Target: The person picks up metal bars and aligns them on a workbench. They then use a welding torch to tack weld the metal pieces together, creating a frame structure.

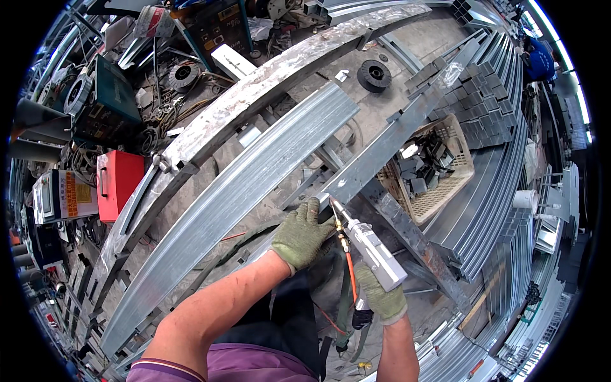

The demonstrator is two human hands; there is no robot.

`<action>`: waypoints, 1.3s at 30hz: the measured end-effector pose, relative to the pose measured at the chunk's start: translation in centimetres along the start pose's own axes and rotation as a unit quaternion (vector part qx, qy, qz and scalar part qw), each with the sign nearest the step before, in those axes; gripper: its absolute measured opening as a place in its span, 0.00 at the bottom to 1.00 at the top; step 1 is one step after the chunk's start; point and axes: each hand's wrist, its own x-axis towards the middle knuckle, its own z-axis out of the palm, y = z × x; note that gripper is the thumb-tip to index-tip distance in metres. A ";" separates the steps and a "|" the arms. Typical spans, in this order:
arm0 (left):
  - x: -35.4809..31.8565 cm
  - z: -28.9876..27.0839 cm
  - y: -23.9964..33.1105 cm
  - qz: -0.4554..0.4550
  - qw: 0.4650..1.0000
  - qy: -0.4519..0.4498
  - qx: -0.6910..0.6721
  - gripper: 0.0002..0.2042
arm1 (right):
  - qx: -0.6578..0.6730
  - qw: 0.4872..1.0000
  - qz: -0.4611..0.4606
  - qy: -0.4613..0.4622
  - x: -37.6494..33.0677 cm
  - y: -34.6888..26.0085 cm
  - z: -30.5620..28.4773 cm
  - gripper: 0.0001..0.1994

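Note:
My left hand (300, 235), in a green work glove, lies over a narrow metal bar (258, 247), fingers on one side and thumb on the other. The bar's end sits against a long flat steel beam (363, 167). My right hand (380, 296), gloved alike, is closed round the handle of a grey boxy welding gun (377, 256). Its thin nozzle tip meets the beam's near end, just beside my left fingers. An orange hose (351, 275) with brass fittings runs along the gun. My palm hides most of the handle.
A wide galvanised channel (238, 200) lies to the left, with a whitish curved-looking beam (254, 89) beyond. On the right are a cream plastic basket (468, 156) of small metal pieces and stacked steel tubes (480, 95). A black spool (374, 76) and red box (121, 183) stand farther off.

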 end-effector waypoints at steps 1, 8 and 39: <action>0.0 0.1 0.0 0.000 1.000 0.002 -0.001 0.27 | -0.003 1.000 0.000 -0.002 0.0 0.0 0.0 0.20; 0.0 0.4 -0.2 0.010 1.000 0.016 0.023 0.27 | -0.031 0.999 -0.001 -0.015 0.1 0.0 -0.2 0.21; 0.0 0.5 -0.2 0.012 0.999 0.021 0.023 0.24 | -0.086 0.996 -0.025 -0.013 -0.3 -0.6 -0.4 0.19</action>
